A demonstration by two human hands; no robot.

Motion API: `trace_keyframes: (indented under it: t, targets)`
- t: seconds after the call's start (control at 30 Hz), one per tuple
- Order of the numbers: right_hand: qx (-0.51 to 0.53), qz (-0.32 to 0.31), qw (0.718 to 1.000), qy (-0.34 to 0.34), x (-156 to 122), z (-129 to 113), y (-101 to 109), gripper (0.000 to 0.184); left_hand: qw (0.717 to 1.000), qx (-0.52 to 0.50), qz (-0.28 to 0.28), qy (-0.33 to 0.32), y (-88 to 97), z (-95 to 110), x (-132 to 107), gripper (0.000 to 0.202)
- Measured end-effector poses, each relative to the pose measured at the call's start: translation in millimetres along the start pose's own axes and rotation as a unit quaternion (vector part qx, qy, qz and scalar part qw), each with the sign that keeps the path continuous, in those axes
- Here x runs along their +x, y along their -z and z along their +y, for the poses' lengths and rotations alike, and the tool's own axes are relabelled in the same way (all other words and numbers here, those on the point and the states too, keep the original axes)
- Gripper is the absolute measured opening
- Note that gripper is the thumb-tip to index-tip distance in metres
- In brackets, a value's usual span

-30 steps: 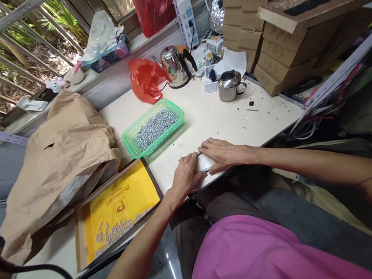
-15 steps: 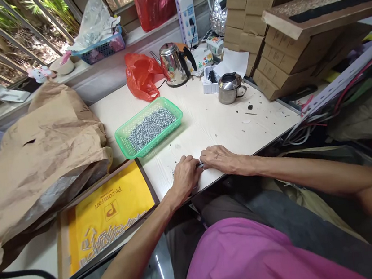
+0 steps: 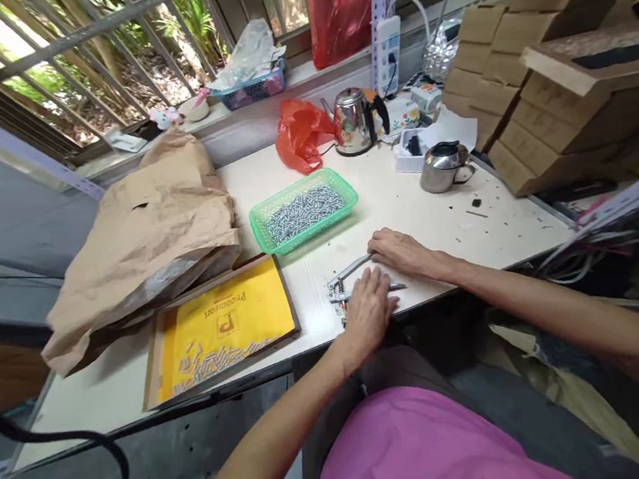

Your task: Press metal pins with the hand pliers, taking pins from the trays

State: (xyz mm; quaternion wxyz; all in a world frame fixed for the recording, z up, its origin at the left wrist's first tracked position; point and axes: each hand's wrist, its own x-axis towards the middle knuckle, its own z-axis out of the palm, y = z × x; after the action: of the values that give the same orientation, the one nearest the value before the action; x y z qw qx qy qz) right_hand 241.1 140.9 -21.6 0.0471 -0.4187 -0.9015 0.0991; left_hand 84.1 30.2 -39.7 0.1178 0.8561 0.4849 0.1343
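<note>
On smooth tabletop (image 3: 393, 199), forked metal tool (image 3: 352, 269), right hand (image 3: 401, 251) at one prong, left hand (image 3: 368, 303) overlapping, each grip hard to tell

Wearer in a bright pink-magenta top (image 3: 421, 452), plain cloth, softly creased over a rounded front. Trousers (image 3: 393, 366) dark, brownish grey, matte, partly covered by the top. Forearms (image 3: 544, 317) slim and bare; left hand (image 3: 367, 307) and right hand (image 3: 399, 251) bare too, fingers slender, left fingertips slightly blurred.
</note>
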Motion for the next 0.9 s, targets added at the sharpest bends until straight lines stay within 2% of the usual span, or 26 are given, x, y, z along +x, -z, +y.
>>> trace_keyframes:
  t: [0.13,0.23,0.3,0.4,0.47,0.53,0.6,0.7,0.77,0.83,0.9]
  targets:
    - [-0.059,0.028,0.998,-0.004,22.6,0.7,0.5,0.02,0.999,-0.039,0.006,0.02,-6.0,9.4,-6.9,0.042]
    - [-0.072,0.014,0.997,-0.02,31.2,-2.0,7.4,0.022,0.999,-0.039,0.006,0.013,-1.8,8.2,-9.7,0.045]
    - [-0.068,0.007,0.998,-0.015,30.2,-12.6,13.0,0.025,0.999,-0.029,0.013,-0.001,-0.8,8.6,-14.0,0.051]
    - [-0.021,-0.023,0.996,0.085,23.5,-41.4,19.8,0.027,0.999,-0.023,0.028,-0.028,-4.5,13.3,-23.3,0.062]
    - [0.004,-0.079,0.983,0.168,20.0,-62.8,20.8,0.025,0.998,-0.034,0.028,-0.033,-9.2,16.3,-28.7,0.064]
    - [-0.009,-0.132,0.964,0.231,18.0,-80.3,17.4,0.021,0.998,-0.05,0.018,-0.025,-13.9,17.7,-32.1,0.061]
    - [-0.042,-0.15,0.95,0.272,16.4,-92.1,10.0,0.016,0.998,-0.064,0.009,-0.023,-17.0,17.6,-34.4,0.058]
    - [-0.039,-0.117,0.939,0.321,14.7,-102.2,-3.0,0.016,0.997,-0.064,0.009,-0.04,-17.6,17.1,-37.4,0.064]
    - [0.034,-0.076,0.939,0.333,15.8,-107.7,-6.0,0.02,0.997,-0.048,0.012,-0.054,-15.8,18.7,-38.7,0.068]
    - [0.145,0.001,0.939,0.311,20.5,-112.5,0.5,0.023,0.997,-0.019,0.027,-0.068,-12.4,21.5,-39.2,0.069]
    - [0.231,0.118,0.93,0.26,30.4,-113.2,15.8,0.022,0.995,0.014,0.054,-0.086,-5.9,20.8,-41.2,0.065]
